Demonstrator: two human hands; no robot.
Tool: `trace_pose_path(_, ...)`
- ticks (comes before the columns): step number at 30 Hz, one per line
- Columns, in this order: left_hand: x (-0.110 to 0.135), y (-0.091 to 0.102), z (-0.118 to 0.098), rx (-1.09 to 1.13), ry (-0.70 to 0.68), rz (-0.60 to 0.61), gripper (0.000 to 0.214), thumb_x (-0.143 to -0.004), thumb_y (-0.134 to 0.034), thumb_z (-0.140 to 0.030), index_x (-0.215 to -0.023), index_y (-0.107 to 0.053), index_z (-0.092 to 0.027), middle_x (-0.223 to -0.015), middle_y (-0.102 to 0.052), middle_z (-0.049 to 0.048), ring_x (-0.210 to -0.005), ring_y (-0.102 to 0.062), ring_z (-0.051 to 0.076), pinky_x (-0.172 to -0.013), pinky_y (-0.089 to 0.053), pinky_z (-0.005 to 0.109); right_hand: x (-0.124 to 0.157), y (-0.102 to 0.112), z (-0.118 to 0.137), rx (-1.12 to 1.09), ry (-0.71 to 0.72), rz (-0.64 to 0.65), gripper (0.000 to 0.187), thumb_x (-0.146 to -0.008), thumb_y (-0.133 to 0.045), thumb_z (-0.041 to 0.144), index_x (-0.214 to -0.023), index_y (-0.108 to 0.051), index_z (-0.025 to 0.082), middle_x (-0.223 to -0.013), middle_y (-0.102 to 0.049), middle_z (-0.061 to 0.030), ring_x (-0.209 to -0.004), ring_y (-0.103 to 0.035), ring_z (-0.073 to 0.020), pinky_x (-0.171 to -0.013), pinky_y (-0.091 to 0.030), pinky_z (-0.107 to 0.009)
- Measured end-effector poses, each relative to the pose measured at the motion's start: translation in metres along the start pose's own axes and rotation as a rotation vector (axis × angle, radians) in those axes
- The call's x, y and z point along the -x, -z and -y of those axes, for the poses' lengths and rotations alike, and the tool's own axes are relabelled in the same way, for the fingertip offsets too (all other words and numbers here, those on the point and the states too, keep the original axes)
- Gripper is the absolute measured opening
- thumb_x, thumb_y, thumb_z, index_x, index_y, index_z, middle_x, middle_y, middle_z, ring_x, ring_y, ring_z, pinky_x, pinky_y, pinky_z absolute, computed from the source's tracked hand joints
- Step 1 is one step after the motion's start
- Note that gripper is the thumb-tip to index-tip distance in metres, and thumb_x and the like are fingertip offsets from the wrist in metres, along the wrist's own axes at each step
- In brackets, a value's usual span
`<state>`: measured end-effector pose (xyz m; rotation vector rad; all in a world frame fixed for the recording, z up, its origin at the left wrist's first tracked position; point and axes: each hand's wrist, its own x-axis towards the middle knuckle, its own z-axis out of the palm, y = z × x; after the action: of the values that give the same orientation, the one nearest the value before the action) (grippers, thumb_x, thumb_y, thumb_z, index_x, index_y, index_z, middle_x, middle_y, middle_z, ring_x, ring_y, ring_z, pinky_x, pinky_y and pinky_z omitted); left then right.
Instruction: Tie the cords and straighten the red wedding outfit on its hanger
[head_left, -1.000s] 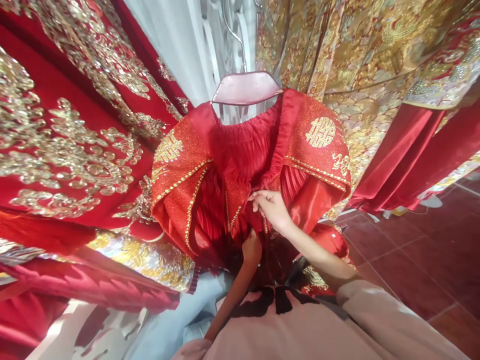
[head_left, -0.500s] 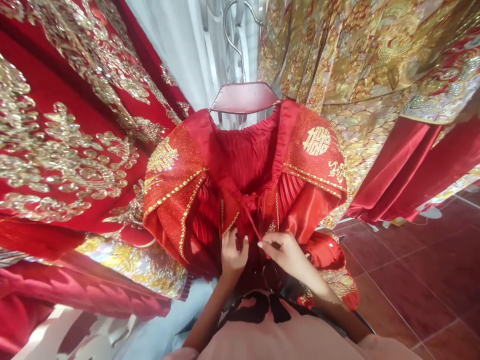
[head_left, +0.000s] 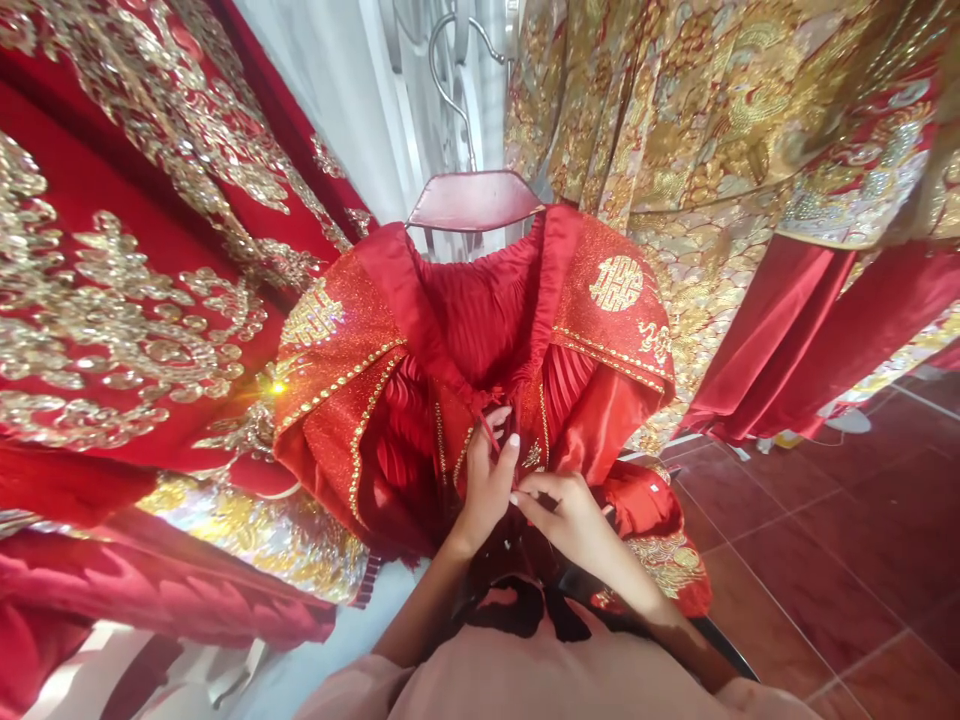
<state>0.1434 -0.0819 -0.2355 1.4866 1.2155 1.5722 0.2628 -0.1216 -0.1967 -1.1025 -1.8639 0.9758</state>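
Observation:
A red pleated skirt [head_left: 480, 310] with a gathered waistband hangs on a pink-red hanger [head_left: 476, 203] in front of me. Glittery red panels with gold emblems and beaded edges cover its sides. At the front of the waistband, a thin red drawstring [head_left: 486, 424] comes down from a small knot. My left hand [head_left: 487, 490] is just below that knot, fingers reaching up behind the cord, thumb apart from them. The cord crosses its fingers. To its lower right, my right hand [head_left: 566, 510] pinches the cord's lower part between thumb and forefinger; the tip is hard to see.
A red garment with gold sequins [head_left: 172, 330] hangs close on the left. Gold brocade garments [head_left: 697, 150] hang at right, red cloth [head_left: 780, 330] below them. White hangers [head_left: 461, 70] stand behind. Dark red tiles [head_left: 817, 540] cover the floor at right.
My left hand has risen toward the knot, and its fingers have gone behind the drawstring. The right hand keeps its pinch, with little movement. The view has shifted slightly.

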Motion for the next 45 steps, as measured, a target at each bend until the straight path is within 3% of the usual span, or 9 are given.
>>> trace_pose_path(4, -0.005, 0.003, -0.008, 0.067, 0.046, 0.123, 0.037, -0.085, -0.049, -0.037, -0.115, -0.056, -0.017, -0.127, -0.054, 0.0104, -0.118, -0.051, 0.023, -0.104, -0.038, 0.038, 0.000, -0.001, 0.002, 0.013, 0.001, 0.039, 0.027, -0.083, -0.050, 0.022, -0.057, -0.049, 0.017, -0.053, -0.048, 0.0030, -0.050, -0.039, -0.0076, -0.053, -0.033, -0.021)
trace_pose_path(8, -0.007, 0.005, -0.019, 0.145, 0.076, 0.227, 0.025, -0.088, -0.044, -0.034, -0.092, -0.061, -0.016, -0.100, -0.064, 0.0073, -0.101, -0.058, 0.019, -0.095, -0.043, 0.032, -0.001, 0.001, 0.001, 0.098, -0.011, 0.086, 0.026, -0.085, -0.050, 0.022, -0.060, -0.053, 0.017, -0.055, -0.050, 0.0027, -0.051, -0.042, -0.0081, -0.055, -0.033, -0.021)
trace_pose_path(15, 0.005, 0.017, -0.034, -0.288, -0.050, -0.018, 0.028, -0.092, -0.042, -0.030, -0.069, -0.051, -0.017, -0.062, -0.054, -0.0009, -0.058, -0.051, 0.012, -0.060, -0.040, 0.021, -0.018, 0.003, -0.012, 0.230, -0.021, -0.141, 0.019, -0.081, -0.054, 0.022, -0.066, -0.065, 0.022, -0.067, -0.065, -0.0025, -0.061, -0.056, -0.0154, -0.065, -0.040, -0.028)
trace_pose_path(20, 0.011, 0.026, -0.037, -0.327, -0.017, 0.003, 0.025, -0.092, -0.043, -0.029, -0.076, -0.057, -0.016, -0.060, -0.057, -0.0017, -0.053, -0.051, 0.010, -0.056, -0.038, 0.020, -0.046, -0.012, -0.009, -0.298, -0.060, -0.355, 0.009, -0.072, -0.063, 0.027, -0.075, -0.071, 0.023, -0.075, -0.070, -0.0028, -0.060, -0.059, -0.0145, -0.062, -0.047, -0.028)
trace_pose_path(26, 0.010, 0.033, -0.031, -0.158, 0.044, 0.042, 0.030, -0.090, -0.045, -0.032, -0.067, -0.055, -0.015, -0.059, -0.055, -0.0020, -0.055, -0.049, 0.010, -0.054, -0.038, 0.019, -0.048, -0.018, 0.008, -1.149, -0.207, -0.059, 0.033, -0.059, -0.067, 0.020, -0.092, -0.069, 0.020, -0.061, -0.054, 0.0046, -0.046, -0.037, -0.0038, -0.040, -0.032, -0.016)
trace_pose_path(29, 0.007, 0.038, -0.032, -0.078, 0.066, 0.121, 0.032, -0.088, -0.046, -0.033, -0.065, -0.056, -0.014, -0.057, -0.054, -0.0025, -0.055, -0.049, 0.010, -0.056, -0.039, 0.019, -0.044, -0.022, 0.008, -1.033, -0.184, -0.106, 0.030, -0.062, -0.072, 0.021, -0.091, -0.069, 0.019, -0.051, -0.041, 0.0086, -0.043, -0.035, -0.0033, -0.040, -0.031, -0.016)
trace_pose_path(34, 0.003, 0.049, -0.036, -0.137, 0.046, 0.176, 0.028, -0.084, -0.053, -0.033, -0.066, -0.061, -0.014, -0.059, -0.057, -0.0013, -0.056, -0.050, 0.010, -0.055, -0.039, 0.019, -0.042, -0.027, -0.004, -0.685, -0.106, -0.339, 0.038, -0.080, -0.057, 0.046, -0.107, -0.065, 0.019, -0.068, -0.063, 0.0009, -0.044, -0.047, -0.0072, -0.050, -0.046, -0.024)
trace_pose_path(39, -0.009, 0.063, -0.072, -0.198, -0.078, 0.042, 0.019, -0.076, -0.065, -0.028, -0.066, -0.056, -0.015, -0.048, -0.040, -0.0070, -0.043, -0.033, 0.005, -0.042, -0.025, 0.017, -0.035, 0.012, 0.009, -0.381, -0.079, -0.406, 0.041, -0.084, -0.054, 0.043, -0.113, -0.063, 0.015, -0.054, -0.062, 0.0013, -0.042, -0.051, -0.0098, -0.047, -0.045, -0.023)
trace_pose_path(45, -0.068, 0.096, -0.139, -0.062, -0.214, 0.077, 0.026, -0.067, -0.072, -0.021, -0.072, -0.047, -0.016, -0.045, -0.034, -0.0126, -0.037, -0.027, -0.001, -0.040, -0.020, 0.010, -0.060, 0.111, 0.049, -0.723, 0.053, -0.301, 0.022, -0.086, -0.049, 0.025, -0.093, -0.067, 0.016, -0.064, -0.067, -0.0010, -0.033, -0.034, -0.0012, -0.034, -0.031, -0.013)
